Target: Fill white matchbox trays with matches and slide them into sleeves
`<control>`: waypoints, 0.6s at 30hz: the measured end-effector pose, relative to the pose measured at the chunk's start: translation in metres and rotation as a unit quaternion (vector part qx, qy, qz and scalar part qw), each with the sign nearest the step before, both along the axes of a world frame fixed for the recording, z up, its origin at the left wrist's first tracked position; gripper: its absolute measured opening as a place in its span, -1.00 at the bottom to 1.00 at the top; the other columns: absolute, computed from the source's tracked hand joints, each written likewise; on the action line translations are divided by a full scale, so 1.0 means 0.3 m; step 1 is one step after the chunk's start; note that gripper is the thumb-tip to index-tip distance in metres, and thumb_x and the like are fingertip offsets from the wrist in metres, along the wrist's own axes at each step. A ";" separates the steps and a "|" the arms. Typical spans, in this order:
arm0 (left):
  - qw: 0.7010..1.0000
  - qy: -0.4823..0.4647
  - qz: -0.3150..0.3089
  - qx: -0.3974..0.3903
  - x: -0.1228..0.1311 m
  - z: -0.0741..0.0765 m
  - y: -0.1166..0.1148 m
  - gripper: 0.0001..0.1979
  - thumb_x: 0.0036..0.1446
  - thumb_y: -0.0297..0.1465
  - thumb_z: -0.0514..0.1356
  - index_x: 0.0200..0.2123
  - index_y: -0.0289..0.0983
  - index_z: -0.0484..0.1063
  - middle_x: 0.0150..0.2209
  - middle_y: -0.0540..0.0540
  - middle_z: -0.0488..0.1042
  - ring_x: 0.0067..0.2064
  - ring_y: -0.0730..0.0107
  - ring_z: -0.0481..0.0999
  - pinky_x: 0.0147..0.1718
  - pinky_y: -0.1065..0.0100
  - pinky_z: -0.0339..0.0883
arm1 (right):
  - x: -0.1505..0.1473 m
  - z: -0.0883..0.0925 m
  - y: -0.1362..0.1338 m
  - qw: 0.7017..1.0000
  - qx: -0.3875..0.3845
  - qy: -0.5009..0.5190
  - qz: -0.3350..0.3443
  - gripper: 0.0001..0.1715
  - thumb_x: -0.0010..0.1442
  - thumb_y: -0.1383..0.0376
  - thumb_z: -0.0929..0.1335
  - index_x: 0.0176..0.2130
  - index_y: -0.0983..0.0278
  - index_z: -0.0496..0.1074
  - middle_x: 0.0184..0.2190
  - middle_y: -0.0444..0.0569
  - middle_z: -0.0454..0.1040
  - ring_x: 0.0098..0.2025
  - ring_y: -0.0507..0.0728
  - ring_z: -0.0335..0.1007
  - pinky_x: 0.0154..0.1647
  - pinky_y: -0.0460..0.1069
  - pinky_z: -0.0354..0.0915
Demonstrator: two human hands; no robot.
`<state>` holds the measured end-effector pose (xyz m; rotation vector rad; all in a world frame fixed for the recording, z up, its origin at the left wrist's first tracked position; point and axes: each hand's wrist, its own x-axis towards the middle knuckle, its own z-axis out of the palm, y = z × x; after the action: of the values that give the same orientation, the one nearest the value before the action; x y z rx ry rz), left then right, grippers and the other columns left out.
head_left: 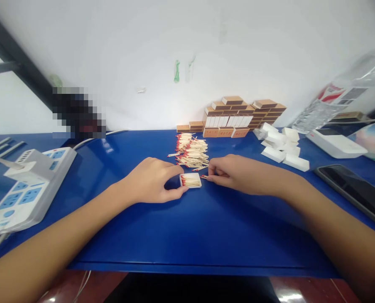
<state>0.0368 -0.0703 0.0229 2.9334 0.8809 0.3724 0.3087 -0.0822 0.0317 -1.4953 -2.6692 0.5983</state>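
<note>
1. with our left hand [154,181] we hold the tray [196,176], thumb at its near side and a finger at its far left corner, clamped on it.
2. the tray lies on the blue table [181,235] in front of us, between our hands, open side up, with matches [190,182] inside, red heads to the left.
3. our right hand [234,174] pinches a match [204,177] between thumb and fingertips, just beside the tray's right end.
4. just beyond the tray we see a pile [192,153] of loose matches, many heads to the left.
5. behind it, boxes [228,120] stand stacked near the wall; white pieces [276,147] lie heaped to their right.
6. farther right we have a phone [358,191] and a bottle [342,94]; at our left, a power strip [36,185].
</note>
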 end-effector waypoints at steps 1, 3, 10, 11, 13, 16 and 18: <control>1.000 0.000 0.001 0.000 -0.001 0.000 0.002 -0.70 0.26 -0.16 0.21 -0.21 -0.26 0.57 -0.48 0.04 0.51 -0.48 0.45 0.46 -0.48 0.38 0.15 | 0.003 0.002 0.001 1.000 0.000 0.001 0.001 -0.65 0.41 0.05 0.25 -0.26 0.20 0.44 -0.37 -0.06 0.55 -0.41 0.11 0.36 -0.41 -0.02 0.10; 1.000 0.000 0.000 0.001 -0.003 0.000 0.005 -0.71 0.26 -0.16 0.21 -0.21 -0.26 0.57 -0.48 0.04 0.51 -0.48 0.45 0.46 -0.47 0.38 0.15 | 0.010 0.005 0.003 1.000 0.004 -0.001 -0.001 -0.65 0.41 0.06 0.25 -0.26 0.21 0.44 -0.35 -0.05 0.55 -0.39 0.11 0.37 -0.40 -0.02 0.11; 1.000 -0.002 -0.004 0.011 -0.001 -0.004 0.001 -0.70 0.27 -0.15 0.21 -0.23 -0.27 0.57 -0.49 0.03 0.50 -0.48 0.44 0.47 -0.47 0.37 0.15 | 0.028 0.016 0.007 1.000 -0.008 -0.018 -0.017 -0.68 0.40 0.07 0.25 -0.26 0.20 0.43 -0.33 -0.03 0.54 -0.35 0.13 0.37 -0.37 0.00 0.13; 1.000 -0.002 -0.004 0.011 -0.001 -0.004 0.001 -0.70 0.27 -0.15 0.21 -0.23 -0.27 0.57 -0.49 0.03 0.50 -0.48 0.44 0.47 -0.48 0.37 0.14 | 0.028 0.017 0.006 1.000 -0.009 -0.018 -0.019 -0.69 0.40 0.07 0.25 -0.26 0.20 0.42 -0.33 -0.04 0.53 -0.35 0.13 0.37 -0.37 0.00 0.13; 1.000 -0.004 -0.003 0.010 -0.001 -0.003 0.000 -0.70 0.27 -0.15 0.21 -0.23 -0.27 0.57 -0.49 0.03 0.51 -0.48 0.45 0.47 -0.48 0.38 0.14 | 0.027 0.019 0.004 0.999 -0.014 -0.018 -0.023 -0.69 0.40 0.07 0.26 -0.24 0.19 0.41 -0.33 -0.04 0.53 -0.35 0.13 0.37 -0.38 -0.01 0.12; 1.000 -0.007 -0.004 0.011 -0.003 -0.002 0.002 -0.70 0.27 -0.15 0.21 -0.23 -0.27 0.57 -0.48 0.02 0.52 -0.47 0.45 0.47 -0.47 0.39 0.15 | 0.026 0.021 0.002 0.999 -0.018 -0.022 -0.028 -0.70 0.40 0.07 0.25 -0.22 0.19 0.42 -0.33 -0.05 0.52 -0.36 0.12 0.36 -0.39 -0.01 0.12; 1.000 -0.006 -0.003 0.012 -0.003 -0.001 0.002 -0.70 0.27 -0.15 0.21 -0.23 -0.27 0.57 -0.48 0.02 0.52 -0.47 0.44 0.47 -0.47 0.39 0.14 | 0.027 0.021 0.002 0.999 -0.017 -0.023 -0.029 -0.71 0.40 0.08 0.25 -0.21 0.19 0.43 -0.33 -0.05 0.52 -0.36 0.12 0.36 -0.39 -0.01 0.13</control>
<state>0.0360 -0.0697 0.0225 2.9511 0.8724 0.4040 0.3167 -0.0815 0.0381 -1.6098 -2.6517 0.6155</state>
